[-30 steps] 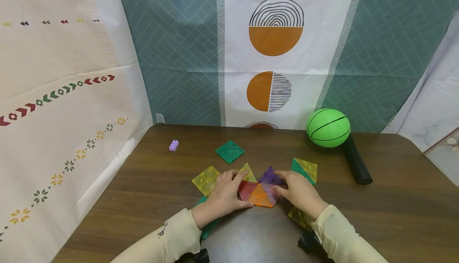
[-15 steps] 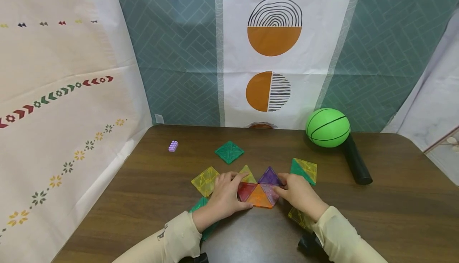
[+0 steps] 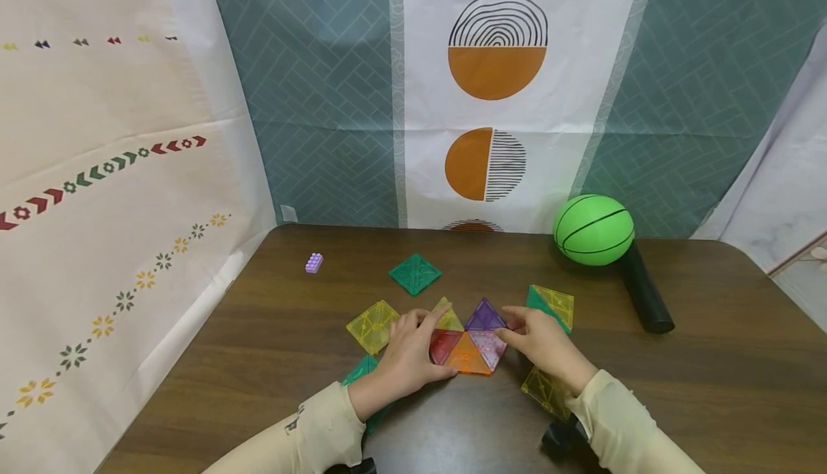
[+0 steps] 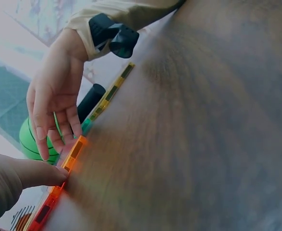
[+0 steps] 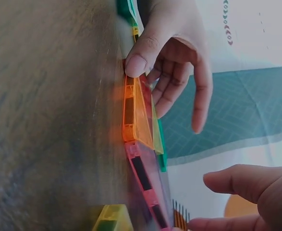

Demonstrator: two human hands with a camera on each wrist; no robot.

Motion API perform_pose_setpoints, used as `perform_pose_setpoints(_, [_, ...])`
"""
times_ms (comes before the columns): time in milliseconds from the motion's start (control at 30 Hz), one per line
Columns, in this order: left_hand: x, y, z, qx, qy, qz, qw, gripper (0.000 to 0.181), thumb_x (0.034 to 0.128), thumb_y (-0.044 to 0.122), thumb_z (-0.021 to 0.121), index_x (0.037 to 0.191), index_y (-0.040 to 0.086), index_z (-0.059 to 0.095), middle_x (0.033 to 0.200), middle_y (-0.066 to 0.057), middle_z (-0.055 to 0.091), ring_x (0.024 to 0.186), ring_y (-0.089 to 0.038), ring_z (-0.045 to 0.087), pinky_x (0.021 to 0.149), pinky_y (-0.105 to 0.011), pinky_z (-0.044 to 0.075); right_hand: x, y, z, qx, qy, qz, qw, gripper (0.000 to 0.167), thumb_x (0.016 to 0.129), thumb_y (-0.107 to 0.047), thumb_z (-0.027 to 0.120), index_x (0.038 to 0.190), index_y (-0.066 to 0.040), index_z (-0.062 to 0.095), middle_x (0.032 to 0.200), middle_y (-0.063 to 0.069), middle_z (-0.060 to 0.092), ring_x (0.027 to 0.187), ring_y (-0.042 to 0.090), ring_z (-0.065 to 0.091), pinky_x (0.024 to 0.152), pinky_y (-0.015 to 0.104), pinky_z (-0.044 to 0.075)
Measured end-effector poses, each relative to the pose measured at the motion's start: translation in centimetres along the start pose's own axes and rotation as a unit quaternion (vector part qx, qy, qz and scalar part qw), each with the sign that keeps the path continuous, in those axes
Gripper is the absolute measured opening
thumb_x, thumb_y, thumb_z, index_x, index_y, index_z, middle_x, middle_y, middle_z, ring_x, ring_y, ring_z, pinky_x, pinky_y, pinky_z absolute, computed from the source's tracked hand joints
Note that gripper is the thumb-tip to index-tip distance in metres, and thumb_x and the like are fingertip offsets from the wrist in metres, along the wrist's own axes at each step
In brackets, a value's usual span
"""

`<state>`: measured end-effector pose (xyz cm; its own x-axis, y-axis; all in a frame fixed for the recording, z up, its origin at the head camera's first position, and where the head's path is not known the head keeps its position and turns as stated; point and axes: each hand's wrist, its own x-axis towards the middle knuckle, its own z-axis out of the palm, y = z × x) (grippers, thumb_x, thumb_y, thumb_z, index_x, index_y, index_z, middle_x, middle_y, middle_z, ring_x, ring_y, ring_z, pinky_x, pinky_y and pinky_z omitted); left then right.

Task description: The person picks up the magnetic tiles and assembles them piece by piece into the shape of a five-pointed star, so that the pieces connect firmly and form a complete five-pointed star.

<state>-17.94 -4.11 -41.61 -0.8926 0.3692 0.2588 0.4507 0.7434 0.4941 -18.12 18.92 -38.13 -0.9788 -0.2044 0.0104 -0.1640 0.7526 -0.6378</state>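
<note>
Joined flat in an arc are triangular tiles: yellow [image 3: 447, 317], red [image 3: 443, 345], orange [image 3: 468, 356], pink [image 3: 489, 347] and purple [image 3: 484, 316]. My left hand [image 3: 408, 359] grips the arc's left part, its thumb against the lower edge of the orange tile [image 4: 75, 153] and its index finger over the yellow one. My right hand [image 3: 545, 345] hovers at the right end by the purple and pink tiles, thumb and fingers apart. In the right wrist view, its thumb and finger show clear of the pink tile [image 5: 148, 180].
Around the arc lie a green diamond [image 3: 415, 274], a yellow square [image 3: 372, 326], a green-yellow square [image 3: 552, 307], a yellow tile [image 3: 545, 390] and green tiles [image 3: 360, 369] partly under my left arm. Farther off are a purple brick [image 3: 314, 263], a green ball [image 3: 593, 230] and a black cylinder [image 3: 645, 289].
My right thumb and fingers have come off the pink and purple tiles and moved slightly right, uncovering more of the pink one. My left hand has stayed at the arc's left side.
</note>
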Motion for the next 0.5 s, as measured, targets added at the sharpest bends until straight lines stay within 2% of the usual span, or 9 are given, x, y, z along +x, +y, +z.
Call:
perform_pose_setpoints(67, [-0.01, 0.03, 0.05, -0.003, 0.000, 0.001, 1.0000, 0.099, 0.0633, 0.034, 0.090, 0.147, 0.022, 0.039, 0.124, -0.016, 0.052, 0.114, -0.032, 0.048, 0.094, -0.051, 0.037, 0.02, 0.11, -0.01, 0.021, -0.002, -0.001, 0.9998, 0.048, 0.091, -0.016, 0.065, 0.130, 0.008, 0.054, 0.096, 0.011, 0.067, 0.080, 0.019, 0.066, 0.067, 0.029, 0.053])
perform_pose_setpoints(200, [-0.05, 0.07, 0.09, -0.007, -0.013, -0.002, 0.9999, 0.101, 0.0648, 0.036, 0.089, 0.149, 0.023, 0.034, 0.137, -0.023, 0.046, 0.123, -0.041, 0.044, 0.101, -0.066, 0.033, 0.08, 0.22, 0.08, 0.058, -0.003, 0.015, 0.9982, 0.047, 0.091, -0.011, 0.062, 0.132, 0.009, 0.051, 0.105, 0.018, 0.062, 0.070, 0.013, 0.065, 0.063, 0.024, 0.053])
perform_pose_setpoints(267, [-0.05, 0.08, 0.04, -0.001, -0.022, -0.007, 0.9997, 0.101, 0.0654, 0.037, 0.088, 0.149, 0.023, 0.034, 0.142, -0.025, 0.044, 0.126, -0.043, 0.042, 0.102, -0.067, 0.031, 0.11, 0.27, 0.19, 0.060, -0.002, 0.020, 0.9980, 0.047, 0.091, -0.010, 0.062, 0.133, 0.008, 0.051, 0.110, 0.022, 0.061, 0.069, 0.013, 0.066, 0.062, 0.024, 0.054])
perform_pose_setpoints(333, [-0.01, 0.07, 0.01, 0.007, -0.027, -0.006, 0.9996, 0.099, 0.0654, 0.039, 0.088, 0.148, 0.022, 0.036, 0.143, -0.023, 0.044, 0.125, -0.042, 0.043, 0.100, -0.060, 0.034, 0.15, 0.30, 0.30, 0.056, 0.001, 0.023, 0.9982, 0.046, 0.091, -0.010, 0.062, 0.132, 0.007, 0.052, 0.112, 0.021, 0.063, 0.069, 0.012, 0.066, 0.062, 0.024, 0.053])
perform_pose_setpoints(433, [0.01, 0.08, -0.09, 0.015, -0.030, -0.005, 0.9994, 0.097, 0.0651, 0.040, 0.088, 0.147, 0.022, 0.039, 0.141, -0.018, 0.049, 0.120, -0.036, 0.046, 0.092, -0.048, 0.036, 0.21, 0.34, 0.44, 0.050, 0.002, 0.023, 0.9985, 0.042, 0.091, -0.010, 0.062, 0.129, 0.006, 0.055, 0.104, 0.016, 0.069, 0.069, 0.011, 0.064, 0.062, 0.024, 0.052])
perform_pose_setpoints(500, [-0.01, 0.06, -0.11, 0.014, -0.029, -0.005, 0.9995, 0.096, 0.0646, 0.040, 0.088, 0.146, 0.023, 0.040, 0.139, -0.015, 0.051, 0.118, -0.033, 0.046, 0.088, -0.043, 0.036, 0.24, 0.39, 0.53, 0.047, 0.001, 0.020, 0.9987, 0.041, 0.091, -0.009, 0.062, 0.128, 0.006, 0.057, 0.100, 0.013, 0.071, 0.070, 0.011, 0.064, 0.062, 0.024, 0.051])
